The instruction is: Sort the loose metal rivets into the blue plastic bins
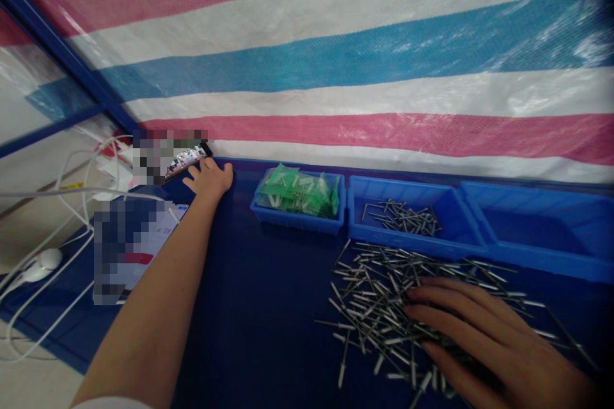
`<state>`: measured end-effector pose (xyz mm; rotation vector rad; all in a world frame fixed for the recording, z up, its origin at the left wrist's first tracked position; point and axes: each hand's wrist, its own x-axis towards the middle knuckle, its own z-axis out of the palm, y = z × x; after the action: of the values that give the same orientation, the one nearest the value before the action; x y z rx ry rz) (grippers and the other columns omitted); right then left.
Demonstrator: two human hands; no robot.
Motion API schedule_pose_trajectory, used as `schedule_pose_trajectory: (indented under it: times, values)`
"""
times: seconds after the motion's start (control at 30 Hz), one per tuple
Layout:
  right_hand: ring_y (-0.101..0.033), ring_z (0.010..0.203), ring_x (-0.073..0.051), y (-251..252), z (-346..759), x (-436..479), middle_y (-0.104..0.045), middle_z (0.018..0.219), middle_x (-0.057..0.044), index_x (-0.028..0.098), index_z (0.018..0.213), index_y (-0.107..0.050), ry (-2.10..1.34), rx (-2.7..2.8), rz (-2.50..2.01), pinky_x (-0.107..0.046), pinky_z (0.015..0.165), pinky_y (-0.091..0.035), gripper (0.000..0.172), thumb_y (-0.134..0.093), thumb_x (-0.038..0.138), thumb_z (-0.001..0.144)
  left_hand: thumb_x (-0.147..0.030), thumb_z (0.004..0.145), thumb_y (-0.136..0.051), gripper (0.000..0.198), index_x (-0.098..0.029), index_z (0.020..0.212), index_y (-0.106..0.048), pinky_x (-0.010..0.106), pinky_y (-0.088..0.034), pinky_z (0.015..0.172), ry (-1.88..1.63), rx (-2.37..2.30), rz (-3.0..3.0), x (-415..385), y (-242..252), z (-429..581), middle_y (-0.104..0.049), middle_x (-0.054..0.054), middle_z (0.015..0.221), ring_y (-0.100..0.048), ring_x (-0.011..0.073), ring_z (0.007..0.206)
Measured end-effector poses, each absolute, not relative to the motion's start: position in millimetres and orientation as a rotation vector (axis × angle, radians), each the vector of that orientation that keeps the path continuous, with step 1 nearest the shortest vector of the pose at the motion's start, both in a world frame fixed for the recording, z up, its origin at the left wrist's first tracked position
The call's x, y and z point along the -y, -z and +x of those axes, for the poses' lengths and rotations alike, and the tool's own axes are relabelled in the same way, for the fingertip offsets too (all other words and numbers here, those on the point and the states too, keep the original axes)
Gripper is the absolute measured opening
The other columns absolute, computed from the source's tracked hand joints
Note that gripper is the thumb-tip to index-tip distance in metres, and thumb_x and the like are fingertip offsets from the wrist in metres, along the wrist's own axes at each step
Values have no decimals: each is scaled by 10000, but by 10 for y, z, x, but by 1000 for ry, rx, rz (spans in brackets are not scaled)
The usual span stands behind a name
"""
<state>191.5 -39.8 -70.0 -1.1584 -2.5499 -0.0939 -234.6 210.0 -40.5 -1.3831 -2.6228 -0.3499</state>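
Note:
My left hand point(210, 177) reaches far out to the back left, fingers spread, with its fingertips at the near edge of a phone point(189, 158) with a lit screen. Nothing is held in it. At the lower right, my right hand point(494, 339) lies over a loose pile of blind rivets point(374, 294), its fingers stretched out and touching them. The palm side is hidden, and no rivet is plainly gripped. Behind the pile, a blue bin point(417, 244) holds more rivets point(407, 217).
Left of that bin, a smaller blue bin point(297, 220) holds green-and-clear packets point(297, 190). Another blue bin point(547, 255) stands at the right. White cables point(86, 204) and a partly blurred flat white item point(153, 236) lie left. A striped sheet point(336, 64) hangs behind the blue table point(254, 307).

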Motion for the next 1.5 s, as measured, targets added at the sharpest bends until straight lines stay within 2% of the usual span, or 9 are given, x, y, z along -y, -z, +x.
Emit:
schedule_pose_trajectory:
  times: [0.63, 0.83, 1.07, 1.27, 1.37, 1.5]
  values:
    - [-562, 1186, -274, 698, 1924, 411, -631, 1261, -37, 287, 1240, -599, 57, 2522, -1128, -418, 932, -530, 426, -643, 304, 817, -549, 854, -322, 687, -124, 1387, -409, 607, -264, 1043, 357, 2594, -1383, -2113, 405, -2350, -414, 174, 1459, -327, 411, 1317]
    - [-557, 1193, -273, 714, 1933, 396, -631, 1259, -40, 277, 1236, -601, 82, 2540, -1116, -418, 937, -527, 422, -641, 314, 817, -536, 855, -339, 654, -126, 1355, -438, 607, -268, 1035, 371, 2569, -1367, -2109, 426, -2345, -441, 195, 1428, -354, 410, 1296]
    - [-574, 1175, -280, 701, 1921, 389, -641, 1246, -39, 287, 1242, -603, 58, 2523, -1126, -423, 921, -537, 429, -642, 309, 815, -526, 859, -353, 599, -153, 1305, -494, 582, -293, 1024, 367, 2569, -1358, -2127, 445, -2366, -479, 164, 1403, -377, 396, 1275]
    - [-576, 1175, -279, 693, 1924, 394, -645, 1242, -28, 300, 1249, -599, 27, 2515, -1116, -416, 912, -545, 445, -654, 305, 807, -532, 862, -345, 617, -155, 1332, -476, 585, -291, 1029, 357, 2580, -1372, -2111, 418, -2348, -476, 160, 1411, -363, 397, 1293]
    - [-582, 1166, -279, 697, 1920, 392, -643, 1245, -34, 295, 1240, -605, 40, 2515, -1115, -415, 910, -545, 431, -649, 307, 811, -531, 858, -343, 641, -148, 1361, -450, 587, -288, 1035, 352, 2588, -1380, -2115, 411, -2349, -442, 153, 1444, -347, 395, 1307]
    - [-572, 1179, -277, 697, 1917, 381, -640, 1250, -32, 287, 1253, -594, 45, 2524, -1110, -417, 917, -544, 448, -648, 313, 809, -556, 852, -327, 720, -130, 1431, -362, 599, -252, 1060, 348, 2594, -1392, -2144, 402, -2381, -297, 130, 1537, -276, 397, 1356]
